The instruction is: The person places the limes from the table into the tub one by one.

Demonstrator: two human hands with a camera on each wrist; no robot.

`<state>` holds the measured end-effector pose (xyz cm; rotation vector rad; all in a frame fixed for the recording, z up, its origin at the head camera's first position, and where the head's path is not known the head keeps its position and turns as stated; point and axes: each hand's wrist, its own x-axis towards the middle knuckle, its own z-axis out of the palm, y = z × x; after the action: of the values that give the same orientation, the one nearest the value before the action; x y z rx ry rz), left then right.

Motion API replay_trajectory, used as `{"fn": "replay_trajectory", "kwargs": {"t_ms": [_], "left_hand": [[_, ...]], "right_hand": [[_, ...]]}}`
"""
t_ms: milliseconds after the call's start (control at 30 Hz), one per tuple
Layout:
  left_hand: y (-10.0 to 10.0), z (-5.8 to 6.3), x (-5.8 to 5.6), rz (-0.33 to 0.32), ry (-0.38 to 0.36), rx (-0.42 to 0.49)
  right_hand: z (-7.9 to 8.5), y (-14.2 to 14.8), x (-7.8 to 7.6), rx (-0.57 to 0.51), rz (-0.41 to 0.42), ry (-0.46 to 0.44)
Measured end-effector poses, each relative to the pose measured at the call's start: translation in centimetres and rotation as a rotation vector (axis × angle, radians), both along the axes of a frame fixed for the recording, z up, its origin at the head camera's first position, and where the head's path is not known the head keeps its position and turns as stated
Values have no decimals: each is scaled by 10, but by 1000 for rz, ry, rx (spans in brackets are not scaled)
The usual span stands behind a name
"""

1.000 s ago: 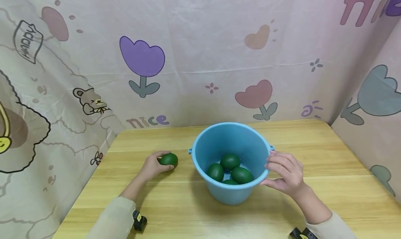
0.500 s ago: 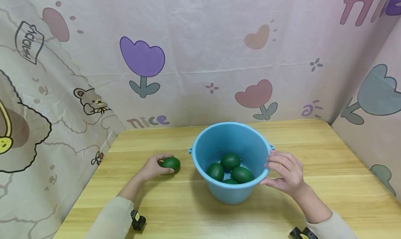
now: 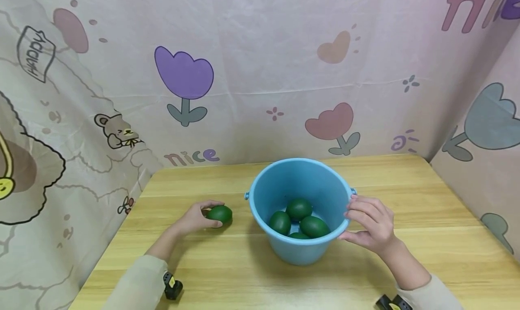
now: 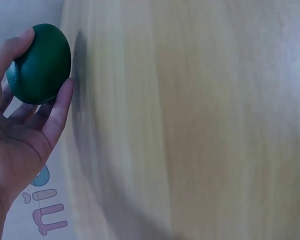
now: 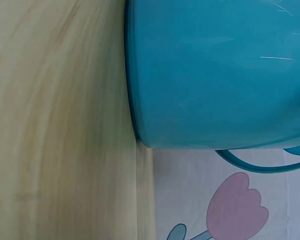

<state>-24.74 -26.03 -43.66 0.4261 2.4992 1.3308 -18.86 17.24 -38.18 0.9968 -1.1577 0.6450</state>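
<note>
A dark green avocado (image 3: pixel 221 215) is held in my left hand (image 3: pixel 194 219), thumb on the near side and fingers on the far side. The left wrist view shows the same avocado (image 4: pixel 42 65) between thumb and fingertips, close to the tabletop; whether it touches the wood I cannot tell. To its right stands a light blue bucket (image 3: pixel 298 253), upright, with several green avocados (image 3: pixel 314 227) at its bottom. My right hand (image 3: pixel 373 222) grips the bucket's right rim. In the right wrist view the blue bucket wall (image 5: pixel 215 75) fills much of the picture, and that hand is out of sight.
The wooden table (image 3: pixel 243 283) meets a patterned cloth backdrop (image 3: pixel 252 66) at its back edge, with more cloth along both sides. Behind the bucket hangs its blue handle (image 5: pixel 262 169). Black wrist cameras (image 3: pixel 172 286) sit at both sleeves.
My left hand has moved slightly toward me with the avocado, and its forearm has shifted a little left. My right hand and the bucket have stayed put.
</note>
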Motion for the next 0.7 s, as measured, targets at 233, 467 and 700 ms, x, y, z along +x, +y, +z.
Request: {"fn": "replay_trajectory", "kwargs": {"t_ms": [233, 467, 700], "left_hand": [[-3, 14, 4, -39, -4, -29], [0, 27, 6, -92, -7, -18], [1, 34, 6, -143, 9, -22]], "right_hand": [[7, -3, 3, 3, 0, -1], [15, -7, 7, 3, -2, -3], [8, -2, 3, 15, -7, -2]]}}
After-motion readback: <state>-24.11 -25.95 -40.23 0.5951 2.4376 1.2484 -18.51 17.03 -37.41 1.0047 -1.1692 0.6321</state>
